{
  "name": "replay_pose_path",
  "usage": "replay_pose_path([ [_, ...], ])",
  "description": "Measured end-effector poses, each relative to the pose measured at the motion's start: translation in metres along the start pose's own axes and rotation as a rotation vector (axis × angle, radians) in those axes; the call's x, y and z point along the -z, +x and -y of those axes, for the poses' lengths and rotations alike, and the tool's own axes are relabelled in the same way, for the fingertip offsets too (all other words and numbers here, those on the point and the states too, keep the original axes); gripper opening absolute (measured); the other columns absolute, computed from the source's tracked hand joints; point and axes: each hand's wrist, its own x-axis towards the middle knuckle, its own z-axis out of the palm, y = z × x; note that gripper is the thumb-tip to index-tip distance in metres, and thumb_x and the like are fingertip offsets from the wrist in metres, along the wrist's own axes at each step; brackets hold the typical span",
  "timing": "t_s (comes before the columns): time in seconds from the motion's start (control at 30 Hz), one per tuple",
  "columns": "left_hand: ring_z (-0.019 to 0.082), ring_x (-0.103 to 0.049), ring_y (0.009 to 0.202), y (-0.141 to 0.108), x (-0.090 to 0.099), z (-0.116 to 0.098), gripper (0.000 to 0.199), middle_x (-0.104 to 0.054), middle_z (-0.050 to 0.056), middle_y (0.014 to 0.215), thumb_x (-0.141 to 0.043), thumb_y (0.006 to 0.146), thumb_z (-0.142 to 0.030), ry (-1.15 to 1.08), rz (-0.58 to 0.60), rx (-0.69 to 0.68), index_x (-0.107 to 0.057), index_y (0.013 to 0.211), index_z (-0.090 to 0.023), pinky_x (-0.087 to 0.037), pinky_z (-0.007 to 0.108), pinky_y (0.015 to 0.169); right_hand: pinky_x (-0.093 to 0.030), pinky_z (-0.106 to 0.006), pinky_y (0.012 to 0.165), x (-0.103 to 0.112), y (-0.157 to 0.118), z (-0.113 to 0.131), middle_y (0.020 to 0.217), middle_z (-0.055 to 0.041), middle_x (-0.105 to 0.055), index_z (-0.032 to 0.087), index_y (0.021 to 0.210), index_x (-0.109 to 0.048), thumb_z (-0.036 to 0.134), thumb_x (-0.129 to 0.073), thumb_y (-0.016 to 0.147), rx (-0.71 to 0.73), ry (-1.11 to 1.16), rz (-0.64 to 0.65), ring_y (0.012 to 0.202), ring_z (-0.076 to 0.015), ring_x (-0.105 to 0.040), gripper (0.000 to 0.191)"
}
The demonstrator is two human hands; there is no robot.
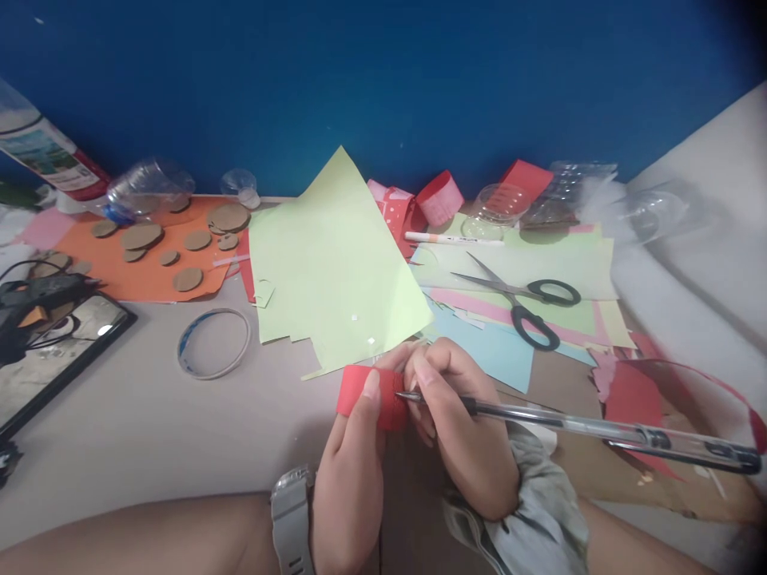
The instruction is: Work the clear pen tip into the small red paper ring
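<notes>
Blue wall [383, 80]; grey table [240, 447]. My left hand [355, 459]: pinching red paper [353, 389], likely to steady it. My right hand [467, 451]: gripping pen [557, 419], apparently angled to meet the paper.

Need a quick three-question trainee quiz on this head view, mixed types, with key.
1. The left hand grips a red paper piece. What does the right hand hold, its tip at that piece?
2. True or false: the black-handled scissors lie with their blades apart.
3. What lies on the orange sheet?
A) a wristwatch
B) cardboard discs
C) the scissors

Key:
1. A clear-barrelled pen.
2. True.
3. B.
</notes>
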Motion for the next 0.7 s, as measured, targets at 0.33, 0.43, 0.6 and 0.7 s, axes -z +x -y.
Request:
replay_pose_path([
  [0.33,0.038,-0.058,0.160,0.005,0.003,0.011,0.050,-0.083,0.005,0.147,-0.061,0.107,-0.061,-0.080,-0.030,0.024,-0.081,0.141,-0.030,-0.034,0.050,0.142,-0.036,-0.031,0.054,0.000,0.003,0.001,0.058,0.0080,-0.044,0.027,0.069,-0.051,0.034,-0.071,0.102,-0.005,-0.078,-0.022,0.049,-0.0123,-0.034,0.040],
  [0.43,0.038,-0.057,0.161,0.006,0.000,0.008,0.049,-0.083,0.002,0.147,-0.061,0.107,-0.063,-0.105,-0.009,-0.001,-0.082,0.141,-0.034,-0.037,0.048,0.140,-0.034,-0.031,0.052,0.001,0.004,0.000,0.059,0.0080,-0.044,0.026,0.069,-0.051,0.032,-0.070,0.101,-0.014,-0.074,-0.002,0.049,-0.0120,-0.033,0.037],
  [0.6,0.037,-0.053,0.164,0.003,0.001,0.008,0.051,-0.079,0.003,0.154,-0.061,0.107,-0.064,-0.159,0.005,0.000,-0.081,0.142,-0.032,-0.032,0.053,0.143,-0.031,-0.031,0.051,0.001,0.003,0.001,0.062,0.0067,-0.048,0.026,0.070,-0.051,0.032,-0.067,0.102,-0.048,-0.042,-0.010,0.049,-0.0115,-0.032,0.036],
  [0.7,0.039,-0.055,0.162,0.003,0.003,0.012,0.054,-0.078,0.005,0.156,-0.061,0.107,-0.065,-0.124,-0.001,0.034,-0.080,0.143,-0.031,-0.031,0.056,0.143,-0.028,-0.031,0.050,0.002,0.003,0.001,0.067,0.0057,-0.050,0.026,0.070,-0.049,0.032,-0.068,0.101,-0.062,-0.047,0.005,0.050,-0.0109,-0.031,0.036],
])
